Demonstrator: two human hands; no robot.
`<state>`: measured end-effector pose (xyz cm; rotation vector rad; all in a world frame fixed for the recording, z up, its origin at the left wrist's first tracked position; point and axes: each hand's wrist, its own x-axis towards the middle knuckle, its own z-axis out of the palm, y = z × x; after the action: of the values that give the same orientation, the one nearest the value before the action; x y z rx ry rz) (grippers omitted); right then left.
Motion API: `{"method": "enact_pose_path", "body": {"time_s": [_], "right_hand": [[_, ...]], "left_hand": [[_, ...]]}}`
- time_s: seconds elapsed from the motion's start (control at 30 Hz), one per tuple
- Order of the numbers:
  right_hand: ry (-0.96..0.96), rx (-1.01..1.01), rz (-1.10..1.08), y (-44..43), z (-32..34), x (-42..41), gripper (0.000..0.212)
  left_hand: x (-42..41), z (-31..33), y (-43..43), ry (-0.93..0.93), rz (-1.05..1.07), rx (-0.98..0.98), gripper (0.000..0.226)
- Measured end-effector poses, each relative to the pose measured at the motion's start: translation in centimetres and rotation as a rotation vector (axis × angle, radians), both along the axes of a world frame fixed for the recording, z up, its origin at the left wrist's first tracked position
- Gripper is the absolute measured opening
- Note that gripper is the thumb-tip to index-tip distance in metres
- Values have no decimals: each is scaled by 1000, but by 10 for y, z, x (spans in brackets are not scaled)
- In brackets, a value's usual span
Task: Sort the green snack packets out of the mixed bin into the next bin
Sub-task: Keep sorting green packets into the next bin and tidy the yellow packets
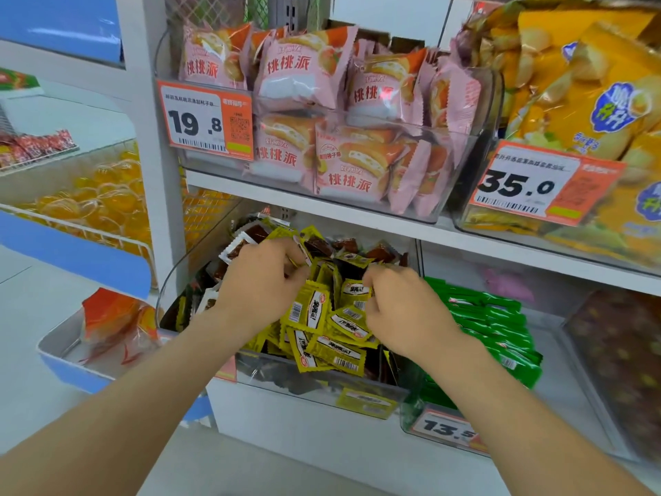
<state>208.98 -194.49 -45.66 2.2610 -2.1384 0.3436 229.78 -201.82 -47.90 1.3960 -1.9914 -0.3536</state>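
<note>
Crowding the left hand (261, 279) and right hand (402, 307), yellow packets (314, 313) hide their grips; green packets (493, 316) adjacent.

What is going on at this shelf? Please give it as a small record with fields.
place: shop shelf
left hand: grips yellow packets in the mixed bin
right hand: pinches yellow packets, same bin
next bin: holds green packets
shelf above: pink packets, price tag 19.8
</note>
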Motion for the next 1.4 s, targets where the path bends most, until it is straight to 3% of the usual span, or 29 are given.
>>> {"method": "enact_pose_path", "body": {"time_s": [0.1, 0.2, 0.27, 0.37, 0.43, 0.57, 0.7, 0.87, 1.0, 1.1, 1.27, 1.4], "right_hand": [[22, -20, -4, -13, -3, 13, 40], [-54, 60, -41, -44, -10, 14, 62], [-96, 231, -57, -61, -18, 12, 68], [-129, 403, -17, -63, -22, 16, 59], [-167, 334, 44, -54, -20, 20, 48], [-134, 93, 48, -39, -22, 27, 31], [-85, -122, -153, -59, -11, 26, 29], [-72, 198, -308, -90, -11, 17, 70], [-29, 310, -446, -104, -20, 16, 83], [-7, 340, -473, -109, -24, 21, 87], [-305, 356, -496, -113, -27, 25, 80], [-373, 384, -468, -112, -16, 21, 79]], "left_hand": [[0, 3, 2, 88, 36, 50, 10], [-3, 6, 8, -14, 97, 77, 8], [-4, 4, 12, -155, 159, -37, 12], [-7, 2, 6, -270, 176, -247, 13], [-9, 2, -4, -277, 67, -278, 21], [-14, -2, -23, -454, -190, -96, 55], [-16, -10, -41, -639, -191, 97, 48], [-21, -10, -44, -524, -145, 67, 49], [-22, -17, -47, -579, -95, -18, 48], [-23, -26, -47, -631, -27, -28, 59], [-26, -26, -45, -607, 64, 17, 67], [-22, -20, -39, -559, 57, 20, 62]]}}
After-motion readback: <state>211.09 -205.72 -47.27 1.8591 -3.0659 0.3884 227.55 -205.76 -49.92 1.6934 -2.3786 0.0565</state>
